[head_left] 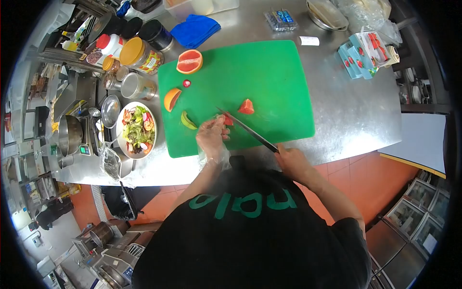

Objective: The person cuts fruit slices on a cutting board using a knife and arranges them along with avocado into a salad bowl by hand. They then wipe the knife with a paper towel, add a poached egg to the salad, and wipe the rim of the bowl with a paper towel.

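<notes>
My right hand [291,162] is wrapped round the handle of a kitchen knife [253,134], its blade slanting up and left across the green cutting board [269,62]. My left hand [212,135], in a clear plastic glove, has its fingers curled on a small piece of red grapefruit [228,121] beside the blade. The fingertips partly hide this piece. A peeled grapefruit chunk [246,107] lies to the right of the knife tip. Towards the board's left side are a grapefruit half [189,61], a grapefruit wedge [172,99], a green curved slice [187,120] and a small radish slice [186,83].
Left of the board stands a bowl of salad [136,130], with a metal container [120,164] below it. Several jars [139,54] and a blue cloth [195,31] are behind. A berry box [280,20], a paper label [309,41] and strawberry-printed cartons [358,57] sit at the back right.
</notes>
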`<act>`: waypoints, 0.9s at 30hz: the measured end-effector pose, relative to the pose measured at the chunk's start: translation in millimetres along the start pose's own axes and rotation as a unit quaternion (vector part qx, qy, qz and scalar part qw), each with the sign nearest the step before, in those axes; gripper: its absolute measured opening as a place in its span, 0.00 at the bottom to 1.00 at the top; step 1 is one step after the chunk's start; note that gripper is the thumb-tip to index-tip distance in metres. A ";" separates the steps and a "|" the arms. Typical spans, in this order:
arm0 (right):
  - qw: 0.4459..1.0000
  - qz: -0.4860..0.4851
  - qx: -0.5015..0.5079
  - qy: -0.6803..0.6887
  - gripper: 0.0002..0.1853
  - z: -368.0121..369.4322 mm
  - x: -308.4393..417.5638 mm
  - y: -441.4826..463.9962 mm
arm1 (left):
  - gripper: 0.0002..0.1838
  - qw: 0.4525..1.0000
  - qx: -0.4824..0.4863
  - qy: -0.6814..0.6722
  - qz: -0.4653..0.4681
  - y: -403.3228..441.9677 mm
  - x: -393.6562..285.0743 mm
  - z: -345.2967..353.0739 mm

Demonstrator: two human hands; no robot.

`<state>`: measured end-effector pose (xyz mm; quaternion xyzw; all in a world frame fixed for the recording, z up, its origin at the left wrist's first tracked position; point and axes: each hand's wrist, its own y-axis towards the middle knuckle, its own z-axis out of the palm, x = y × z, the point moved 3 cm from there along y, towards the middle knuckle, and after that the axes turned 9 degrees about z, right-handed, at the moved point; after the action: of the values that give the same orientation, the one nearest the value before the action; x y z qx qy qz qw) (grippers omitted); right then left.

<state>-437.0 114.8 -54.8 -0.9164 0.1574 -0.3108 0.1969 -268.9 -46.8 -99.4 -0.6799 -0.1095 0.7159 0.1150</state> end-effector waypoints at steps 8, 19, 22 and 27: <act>1.000 -0.005 0.001 -0.024 0.22 -4.7 -5.9 -5.4 | 0.11 0.999 -0.030 0.041 -0.010 2.1 -6.4 5.2; 0.999 0.008 0.022 -0.028 0.14 5.4 -1.0 2.5 | 0.11 0.997 -0.062 0.048 0.021 -2.2 -8.8 11.4; 1.000 0.010 0.019 -0.008 0.13 3.3 11.3 9.1 | 0.11 0.996 -0.072 0.049 0.015 -1.6 -7.9 11.1; 1.000 0.021 -0.014 -0.009 0.11 31.5 22.8 47.7 | 0.10 0.995 -0.073 0.064 -0.012 0.8 0.8 10.9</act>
<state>-407.8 72.0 -88.1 -0.9183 0.1786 -0.2963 0.1922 -279.8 -47.3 -99.8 -0.7294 -0.1620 0.6597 0.0801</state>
